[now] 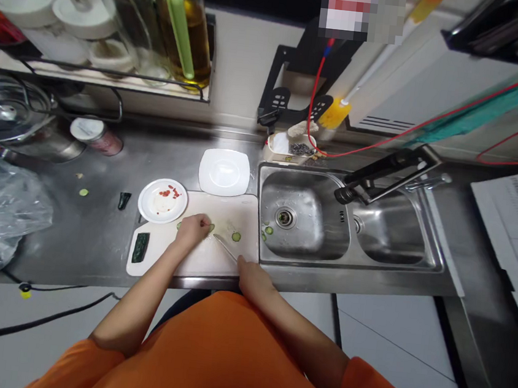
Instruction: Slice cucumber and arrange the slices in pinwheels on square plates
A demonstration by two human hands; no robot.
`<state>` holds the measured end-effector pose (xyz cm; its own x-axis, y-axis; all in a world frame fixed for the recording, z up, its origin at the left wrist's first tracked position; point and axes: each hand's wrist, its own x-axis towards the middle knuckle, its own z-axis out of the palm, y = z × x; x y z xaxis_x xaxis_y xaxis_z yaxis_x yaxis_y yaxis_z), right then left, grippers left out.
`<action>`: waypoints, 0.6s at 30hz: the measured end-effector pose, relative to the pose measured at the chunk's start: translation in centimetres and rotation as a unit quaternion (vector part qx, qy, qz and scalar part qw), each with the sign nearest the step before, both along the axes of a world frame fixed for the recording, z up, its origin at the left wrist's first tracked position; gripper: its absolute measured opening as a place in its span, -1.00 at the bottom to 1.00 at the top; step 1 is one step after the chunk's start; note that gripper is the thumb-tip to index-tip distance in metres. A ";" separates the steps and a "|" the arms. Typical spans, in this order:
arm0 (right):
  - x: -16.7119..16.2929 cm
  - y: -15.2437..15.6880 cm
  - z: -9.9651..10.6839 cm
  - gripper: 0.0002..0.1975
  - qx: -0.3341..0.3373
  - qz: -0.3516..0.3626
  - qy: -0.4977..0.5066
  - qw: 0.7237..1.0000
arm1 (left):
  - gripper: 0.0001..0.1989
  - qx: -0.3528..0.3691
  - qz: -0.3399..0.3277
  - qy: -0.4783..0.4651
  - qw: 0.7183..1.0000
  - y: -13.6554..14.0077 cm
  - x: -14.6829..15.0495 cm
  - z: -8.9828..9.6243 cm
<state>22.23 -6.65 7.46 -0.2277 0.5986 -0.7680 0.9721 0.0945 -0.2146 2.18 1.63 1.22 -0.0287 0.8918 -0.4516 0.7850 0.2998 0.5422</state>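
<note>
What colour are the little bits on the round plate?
Red. The bits lie on the white round plate, seen in the head view.

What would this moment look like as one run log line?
left hand: on cucumber | right hand: holds knife | cutting board: one slice

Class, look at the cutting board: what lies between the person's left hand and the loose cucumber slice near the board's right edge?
In the head view, the knife blade held by the right hand lies between the left hand and the cucumber slice, over bare cutting board.
</note>
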 end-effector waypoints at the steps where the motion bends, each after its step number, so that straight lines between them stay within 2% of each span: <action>1: 0.0 0.1 0.1 -0.62 0.000 0.001 -0.001 1.000 | -0.91 0.003 -0.005 0.004 1.000 -0.2 -0.1 -0.2; 8: 0.1 0.3 0.3 -0.63 0.000 0.005 -0.004 1.000 | -0.81 0.119 -0.041 0.035 0.991 -2.3 0.1 -1.7; 13: -0.5 0.6 -0.1 -0.61 0.020 0.007 0.004 1.000 | -0.74 0.145 -0.018 0.009 0.989 -4.0 -0.3 -3.0; 18: -1.5 1.3 -0.3 -0.62 0.033 0.011 0.015 0.999 | -0.72 0.159 -0.004 -0.011 0.987 -4.3 -0.2 -3.5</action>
